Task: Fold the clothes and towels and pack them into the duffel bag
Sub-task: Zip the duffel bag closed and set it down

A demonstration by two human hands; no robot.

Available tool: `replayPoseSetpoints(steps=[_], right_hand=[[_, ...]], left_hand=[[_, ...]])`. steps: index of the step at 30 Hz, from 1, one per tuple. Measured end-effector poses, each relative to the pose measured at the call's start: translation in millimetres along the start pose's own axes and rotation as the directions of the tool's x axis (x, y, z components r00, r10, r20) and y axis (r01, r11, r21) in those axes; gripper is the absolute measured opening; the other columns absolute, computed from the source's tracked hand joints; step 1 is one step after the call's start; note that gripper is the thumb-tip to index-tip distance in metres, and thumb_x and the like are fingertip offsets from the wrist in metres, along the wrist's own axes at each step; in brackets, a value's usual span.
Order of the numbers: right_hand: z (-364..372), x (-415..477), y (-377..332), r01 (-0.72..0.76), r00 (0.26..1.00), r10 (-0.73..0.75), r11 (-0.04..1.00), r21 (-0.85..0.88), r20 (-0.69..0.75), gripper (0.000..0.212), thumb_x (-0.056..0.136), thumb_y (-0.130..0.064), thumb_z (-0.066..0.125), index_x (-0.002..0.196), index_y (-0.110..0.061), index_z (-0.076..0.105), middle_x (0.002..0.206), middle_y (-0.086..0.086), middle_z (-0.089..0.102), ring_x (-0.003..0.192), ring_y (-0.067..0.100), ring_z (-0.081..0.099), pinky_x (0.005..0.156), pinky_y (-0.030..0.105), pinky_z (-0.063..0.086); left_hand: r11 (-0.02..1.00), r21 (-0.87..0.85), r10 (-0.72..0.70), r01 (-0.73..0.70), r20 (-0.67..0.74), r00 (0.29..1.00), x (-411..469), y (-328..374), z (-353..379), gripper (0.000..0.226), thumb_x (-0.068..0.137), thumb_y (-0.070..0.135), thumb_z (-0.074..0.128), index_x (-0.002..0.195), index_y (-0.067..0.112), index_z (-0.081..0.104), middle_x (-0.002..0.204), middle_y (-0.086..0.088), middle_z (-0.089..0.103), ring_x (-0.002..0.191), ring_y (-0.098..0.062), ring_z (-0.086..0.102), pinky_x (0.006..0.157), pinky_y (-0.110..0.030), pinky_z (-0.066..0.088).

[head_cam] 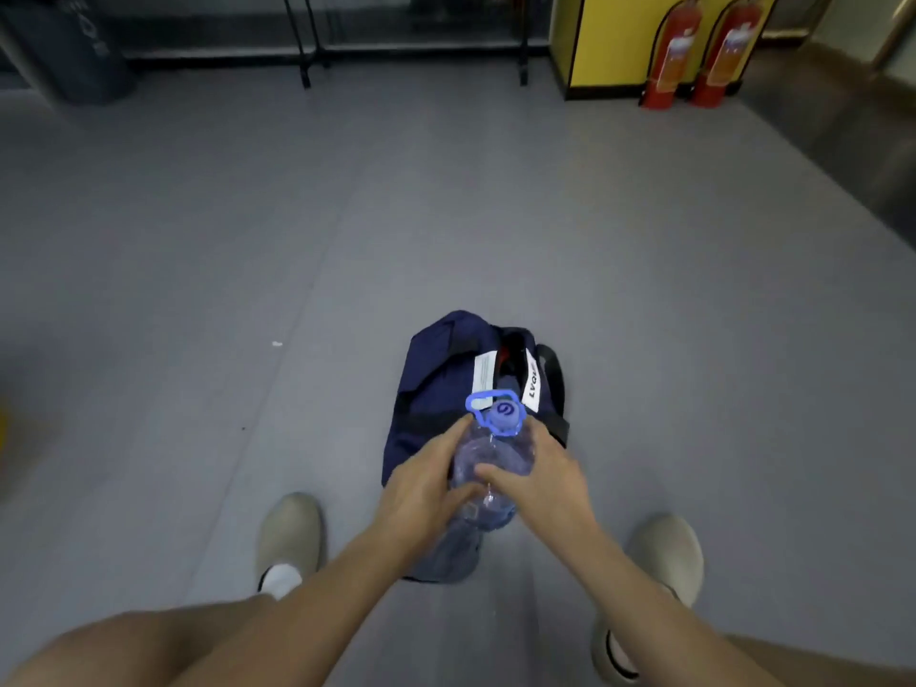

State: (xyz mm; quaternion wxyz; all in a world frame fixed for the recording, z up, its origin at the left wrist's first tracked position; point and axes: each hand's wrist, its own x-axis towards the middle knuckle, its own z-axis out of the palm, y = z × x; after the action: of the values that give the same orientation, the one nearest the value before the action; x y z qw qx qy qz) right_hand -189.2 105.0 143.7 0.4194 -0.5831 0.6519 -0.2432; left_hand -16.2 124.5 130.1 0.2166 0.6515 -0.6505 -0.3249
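over fabric duffel (436,379), clear plastic bottle (495,453)

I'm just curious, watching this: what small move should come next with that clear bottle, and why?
Probably lower the clear plastic bottle with the blue cap into the navy fabric duffel bag: left hand and right hand grip it over the bag's open top.

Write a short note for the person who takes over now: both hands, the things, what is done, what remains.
Left grip: holds the clear water bottle on its left side.
Right grip: holds the same bottle on its right side.
Navy duffel bag: on the grey floor below the bottle, top seems open, something red inside.
Done: cannot tell; no loose clothes or towels in view.
Remaining: probably set the bottle in the bag, then close it.
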Motion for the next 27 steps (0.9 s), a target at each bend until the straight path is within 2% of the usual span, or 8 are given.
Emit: replayPoseSetpoints(steps=[2, 5, 12, 16, 19, 21, 24, 27], right_hand=[[8, 0, 27, -0.074, 0.997, 0.074, 0.997, 0.001, -0.011, 0.087, 0.063, -0.064, 0.077, 0.139, -0.04, 0.042, 0.129, -0.015, 0.059, 0.114, 0.012, 0.058, 0.088, 0.031, 0.049], [11, -4, 72, -0.169, 0.985, 0.169, 0.986, 0.006, -0.028, 0.079, 0.073, -0.056, 0.079, 0.14, -0.039, 0.041, 0.126, -0.014, 0.059, 0.11, 0.016, 0.059, 0.083, 0.032, 0.045], [11, 5, 132, -0.249, 0.968, 0.25, 0.968, 0.006, -0.021, 0.073, 0.072, -0.048, 0.08, 0.134, -0.048, 0.042, 0.119, -0.022, 0.055, 0.101, 0.01, 0.059, 0.083, 0.033, 0.045], [19, 15, 142, -0.27, 0.962, 0.271, 0.962, 0.044, -0.012, 0.061, 0.072, -0.046, 0.082, 0.111, -0.062, 0.039, 0.112, -0.027, 0.056, 0.097, 0.001, 0.058, 0.079, 0.026, 0.043], [27, 23, 142, -0.263, 0.965, 0.262, 0.963, 0.057, 0.011, 0.054, 0.071, -0.052, 0.079, 0.102, -0.07, 0.039, 0.104, -0.032, 0.058, 0.091, -0.011, 0.055, 0.072, 0.016, 0.041], [29, 29, 142, -0.269, 0.963, 0.268, 0.961, 0.059, 0.027, 0.049, 0.074, -0.051, 0.077, 0.097, -0.07, 0.038, 0.1, -0.03, 0.06, 0.087, -0.01, 0.055, 0.071, 0.015, 0.042], [32, 32, 139, -0.275, 0.96, 0.272, 0.96, 0.059, 0.061, 0.039, 0.08, -0.048, 0.075, 0.087, -0.062, 0.039, 0.097, -0.023, 0.06, 0.084, -0.005, 0.057, 0.073, 0.018, 0.047], [36, 33, 132, -0.25, 0.968, 0.247, 0.962, 0.106, 0.04, 0.042, 0.08, -0.047, 0.076, 0.091, -0.065, 0.041, 0.105, -0.026, 0.061, 0.088, -0.008, 0.057, 0.076, 0.015, 0.046]], left_hand=[[0.985, 0.173, -0.002, -0.009, 0.064, 0.998, 17, -22, 18, 0.075, 0.09, 0.04, 0.067, 0.153, 0.048, 0.027, 0.151, 0.022, 0.042, 0.123, -0.006, 0.057, 0.101, -0.032, 0.048], [0.914, 0.4, 0.005, -0.064, 0.148, 0.989, 44, -52, 42, 0.06, 0.1, 0.022, 0.054, 0.155, 0.03, 0.034, 0.161, 0.013, 0.03, 0.132, -0.018, 0.052, 0.103, -0.034, 0.046], [0.7, 0.617, 0.062, -0.359, 0.449, 0.891, 110, -96, 104, 0.072, 0.095, 0.0, 0.052, 0.157, 0.024, 0.026, 0.166, 0.007, 0.019, 0.125, -0.028, 0.052, 0.093, -0.037, 0.05], [0.606, 0.67, 0.05, -0.428, 0.505, 0.862, 144, -105, 129, 0.073, 0.096, 0.007, 0.056, 0.158, 0.024, 0.021, 0.165, 0.002, 0.019, 0.119, -0.029, 0.053, 0.085, -0.039, 0.05], [0.577, 0.704, 0.059, -0.413, 0.469, 0.881, 164, -110, 143, 0.071, 0.092, 0.014, 0.065, 0.152, 0.025, 0.03, 0.15, -0.002, 0.036, 0.107, -0.028, 0.057, 0.072, -0.037, 0.048], [0.546, 0.721, 0.088, -0.427, 0.457, 0.885, 172, -109, 151, 0.061, 0.086, 0.01, 0.069, 0.139, 0.022, 0.041, 0.133, -0.005, 0.046, 0.092, -0.026, 0.058, 0.059, -0.035, 0.042], [0.501, 0.747, 0.066, -0.437, 0.47, 0.88, 176, -114, 153, 0.047, 0.081, 0.003, 0.071, 0.121, 0.019, 0.05, 0.113, -0.003, 0.053, 0.085, -0.023, 0.06, 0.056, -0.033, 0.036], [0.496, 0.738, 0.095, -0.458, 0.479, 0.873, 184, -115, 142, 0.03, 0.083, 0.004, 0.069, 0.107, 0.016, 0.056, 0.102, -0.002, 0.056, 0.081, -0.024, 0.061, 0.055, -0.034, 0.037]])
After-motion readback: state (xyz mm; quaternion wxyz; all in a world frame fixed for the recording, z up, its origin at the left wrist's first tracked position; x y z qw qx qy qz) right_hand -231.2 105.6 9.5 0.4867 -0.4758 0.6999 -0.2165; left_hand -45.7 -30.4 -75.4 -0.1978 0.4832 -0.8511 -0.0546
